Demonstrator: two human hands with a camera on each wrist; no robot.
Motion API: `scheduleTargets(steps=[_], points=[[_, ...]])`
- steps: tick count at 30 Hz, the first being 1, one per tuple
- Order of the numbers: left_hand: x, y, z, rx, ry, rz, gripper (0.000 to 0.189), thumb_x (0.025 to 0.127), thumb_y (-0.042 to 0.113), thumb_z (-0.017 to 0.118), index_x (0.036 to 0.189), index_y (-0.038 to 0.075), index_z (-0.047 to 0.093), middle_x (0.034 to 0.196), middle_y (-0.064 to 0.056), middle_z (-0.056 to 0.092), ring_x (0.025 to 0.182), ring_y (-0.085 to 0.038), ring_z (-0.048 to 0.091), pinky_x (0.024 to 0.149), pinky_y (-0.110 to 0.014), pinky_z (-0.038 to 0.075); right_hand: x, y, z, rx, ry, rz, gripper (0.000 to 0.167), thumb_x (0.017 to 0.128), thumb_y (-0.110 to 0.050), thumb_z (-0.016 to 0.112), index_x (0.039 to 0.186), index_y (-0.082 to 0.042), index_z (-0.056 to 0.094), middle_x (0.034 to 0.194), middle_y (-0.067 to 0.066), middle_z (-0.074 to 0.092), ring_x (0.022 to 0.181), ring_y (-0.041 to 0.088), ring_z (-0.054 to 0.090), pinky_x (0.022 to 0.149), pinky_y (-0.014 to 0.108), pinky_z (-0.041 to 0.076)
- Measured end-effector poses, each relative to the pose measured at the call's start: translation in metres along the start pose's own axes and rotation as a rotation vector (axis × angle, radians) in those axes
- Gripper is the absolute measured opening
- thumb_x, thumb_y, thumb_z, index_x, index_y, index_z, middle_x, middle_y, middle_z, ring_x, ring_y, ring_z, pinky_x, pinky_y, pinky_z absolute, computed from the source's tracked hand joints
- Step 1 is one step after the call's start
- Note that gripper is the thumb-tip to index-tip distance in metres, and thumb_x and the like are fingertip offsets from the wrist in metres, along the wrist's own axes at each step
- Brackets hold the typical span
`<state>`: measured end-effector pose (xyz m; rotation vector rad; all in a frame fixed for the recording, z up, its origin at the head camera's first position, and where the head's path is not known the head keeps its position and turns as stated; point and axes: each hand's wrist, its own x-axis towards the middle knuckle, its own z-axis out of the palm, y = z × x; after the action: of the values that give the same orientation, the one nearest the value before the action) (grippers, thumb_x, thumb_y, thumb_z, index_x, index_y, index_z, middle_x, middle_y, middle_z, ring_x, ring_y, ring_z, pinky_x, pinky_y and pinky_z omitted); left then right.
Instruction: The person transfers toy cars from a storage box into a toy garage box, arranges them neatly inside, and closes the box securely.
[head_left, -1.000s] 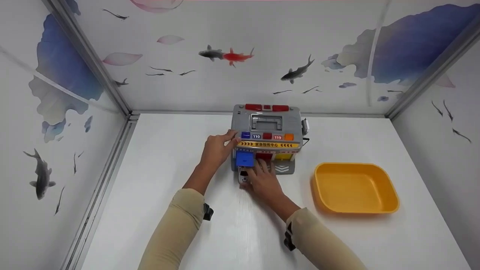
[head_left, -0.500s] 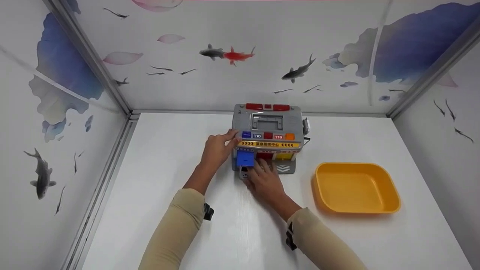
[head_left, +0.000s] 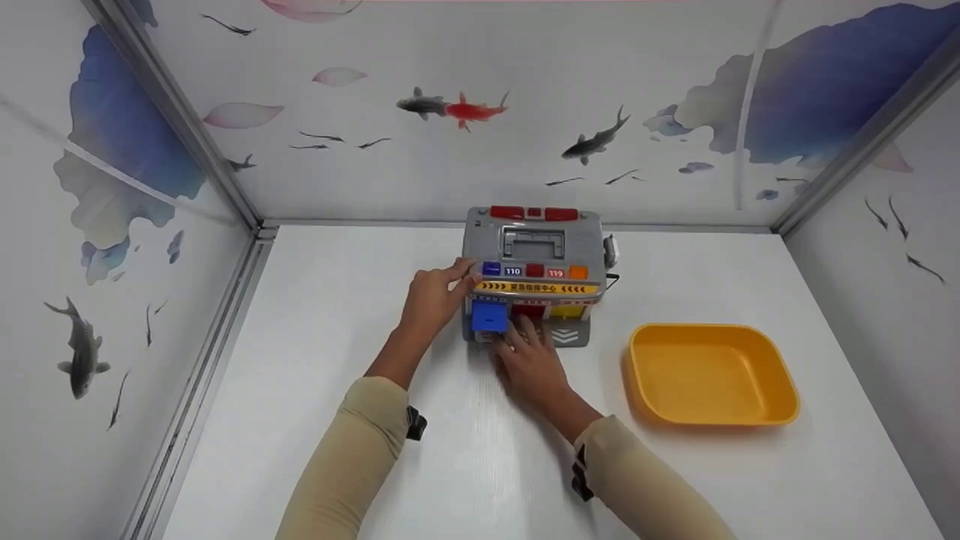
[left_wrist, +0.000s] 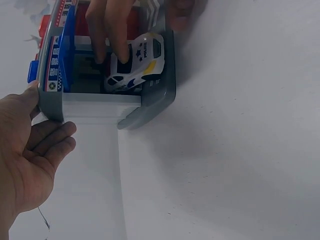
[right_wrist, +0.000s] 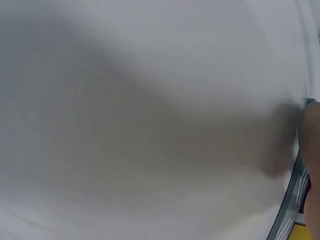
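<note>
A grey toy garage [head_left: 487,238] with red, blue and orange buttons stands against the back wall. My left hand [head_left: 433,300] holds its front left corner, thumb at the roof edge. The blue door [head_left: 490,316] is swung up. In the left wrist view, a white toy police car [left_wrist: 146,56] sits tilted in the doorway below it, its front end outward on the grey ramp. Two extended fingers of my right hand [head_left: 534,371] touch the car's top; the thumb is off to the side, apart from the car. The right wrist view shows mostly tabletop.
A yellow tray [head_left: 712,330] sits on the white table [head_left: 337,262] to the right of the garage. Walls printed with fish surround the table on the left, back and right. The red door [head_left: 529,310] and yellow door [head_left: 568,312] are down.
The police car has slid inward under the raised blue door, and my right hand has followed it slightly forward. My left hand has stayed at the garage corner.
</note>
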<state>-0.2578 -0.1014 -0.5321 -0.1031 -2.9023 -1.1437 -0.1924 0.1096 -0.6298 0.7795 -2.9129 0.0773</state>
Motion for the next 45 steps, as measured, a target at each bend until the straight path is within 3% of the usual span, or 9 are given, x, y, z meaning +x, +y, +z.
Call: scheduleTargets(steps=[5, 17, 26, 45], points=[[0.0, -0.001, 0.0, -0.003, -0.007, -0.009, 0.055, 0.109, 0.058, 0.063, 0.155, 0.028, 0.064, 0.156, -0.007, 0.063, 0.147, -0.033, 0.064, 0.123, -0.05, 0.054, 0.001, 0.0, -0.002, -0.035, -0.035, -0.024, 0.05, 0.112, -0.039, 0.066, 0.158, -0.021, 0.06, 0.174, 0.005, 0.047, 0.161, 0.039, 0.04, 0.131, 0.071, 0.038], [0.001, 0.0, -0.001, -0.016, -0.02, -0.042, 0.055, 0.109, 0.058, 0.063, 0.156, 0.029, 0.062, 0.158, -0.007, 0.061, 0.148, -0.034, 0.063, 0.124, -0.051, 0.053, 0.006, 0.001, -0.01, 0.095, -0.108, -0.006, 0.052, 0.111, -0.036, 0.065, 0.161, -0.027, 0.051, 0.179, 0.009, 0.04, 0.165, 0.044, 0.036, 0.133, 0.076, 0.03], [0.0, -0.003, 0.0, -0.009, -0.003, 0.002, 0.052, 0.11, 0.056, 0.063, 0.153, 0.029, 0.066, 0.155, -0.006, 0.063, 0.147, -0.034, 0.063, 0.124, -0.051, 0.053, 0.009, 0.004, -0.014, 0.021, -0.13, -0.011, 0.049, 0.113, -0.038, 0.061, 0.159, -0.021, 0.057, 0.176, 0.01, 0.044, 0.161, 0.041, 0.037, 0.133, 0.074, 0.031], [0.001, -0.002, 0.0, -0.036, 0.008, 0.012, 0.053, 0.11, 0.056, 0.064, 0.153, 0.026, 0.066, 0.155, -0.008, 0.063, 0.146, -0.033, 0.064, 0.122, -0.051, 0.054, 0.02, 0.004, -0.018, -0.045, -0.159, 0.037, 0.055, 0.114, -0.043, 0.059, 0.165, -0.022, 0.054, 0.176, 0.004, 0.046, 0.158, 0.038, 0.043, 0.131, 0.071, 0.037]])
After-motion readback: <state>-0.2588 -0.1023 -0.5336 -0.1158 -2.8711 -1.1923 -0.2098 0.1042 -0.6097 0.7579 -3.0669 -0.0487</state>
